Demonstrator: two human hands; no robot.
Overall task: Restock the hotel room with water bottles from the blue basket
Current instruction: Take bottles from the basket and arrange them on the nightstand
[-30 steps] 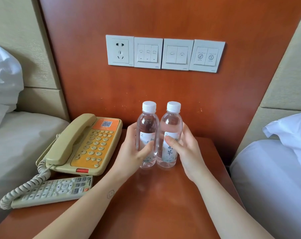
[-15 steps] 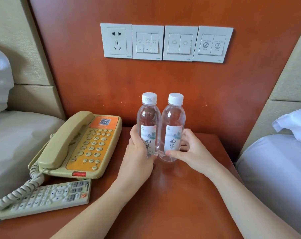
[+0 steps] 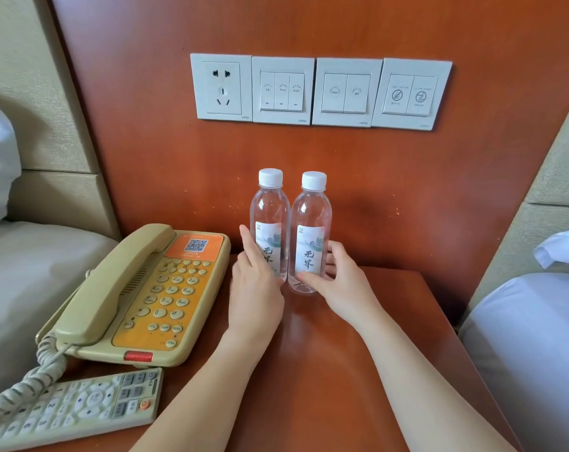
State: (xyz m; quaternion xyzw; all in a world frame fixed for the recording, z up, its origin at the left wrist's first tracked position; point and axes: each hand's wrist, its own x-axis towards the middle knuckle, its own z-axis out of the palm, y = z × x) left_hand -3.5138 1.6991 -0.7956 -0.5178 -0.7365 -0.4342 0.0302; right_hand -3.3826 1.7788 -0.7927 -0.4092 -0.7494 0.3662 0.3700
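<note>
**While Two Hands Attend Them, Two Water Bottles Stand at the Far Edge of the Nightstand**

Where the nightstand [image 3: 309, 370] meets the red-brown wall panel [image 3: 390, 190], the left bottle [image 3: 270, 216] and the right bottle [image 3: 311, 220] stand upright, side by side and touching. Each is clear plastic with a white screw cap. Each also has a white label printed with a small logo, a pale green-grey landscape and the black brush characters 无界, facing near.

The left hand [image 3: 255, 288] lies against the left bottle with its fingers straight, the forefinger pointing up along the bottle's left side and the hand covering the lower left of the label. The right hand [image 3: 341, 282] clasps the right bottle low down, with the thumb across the front below the label and the fingers curled behind.

To the left sits a beige telephone [image 3: 139, 295] with an orange keypad face. It shows the digits 1 to 9, a star, 0 and a hash, a QR code sticker [image 3: 196, 245] at the far end and a red strip at the near end. Its smaller key words are too fine to read. Nearer and to the left lies a grey remote [image 3: 74, 406] with numbered keys.

On the panel above, a socket [image 3: 222, 88] and three switch plates [image 3: 348, 93] form a row, and their markings are too small to read
</note>
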